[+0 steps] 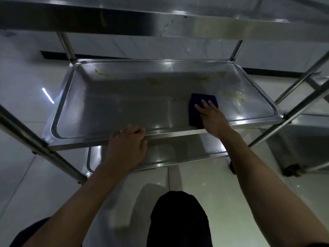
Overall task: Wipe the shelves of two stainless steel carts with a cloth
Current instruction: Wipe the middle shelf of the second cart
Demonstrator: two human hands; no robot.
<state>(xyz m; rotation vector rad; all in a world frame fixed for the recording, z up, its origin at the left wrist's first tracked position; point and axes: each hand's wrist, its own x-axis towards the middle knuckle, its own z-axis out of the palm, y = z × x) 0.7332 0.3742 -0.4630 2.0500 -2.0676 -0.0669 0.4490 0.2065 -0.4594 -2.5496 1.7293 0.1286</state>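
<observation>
Two bare hands work at the middle shelf [124,104] of a stainless steel cart in the head view. With fingers straight and spread, the right hand [211,116] presses flat on a folded dark blue cloth [197,104], which lies on the shelf's right half near the front rim. Yellowish smears [238,98] mark the steel just right of the cloth and along the back. Curled over the shelf's front edge, the left hand [127,145] grips that edge. A top shelf [160,22] hangs above and a lower shelf [178,155] shows beneath, over a pale tiled floor [204,184].
</observation>
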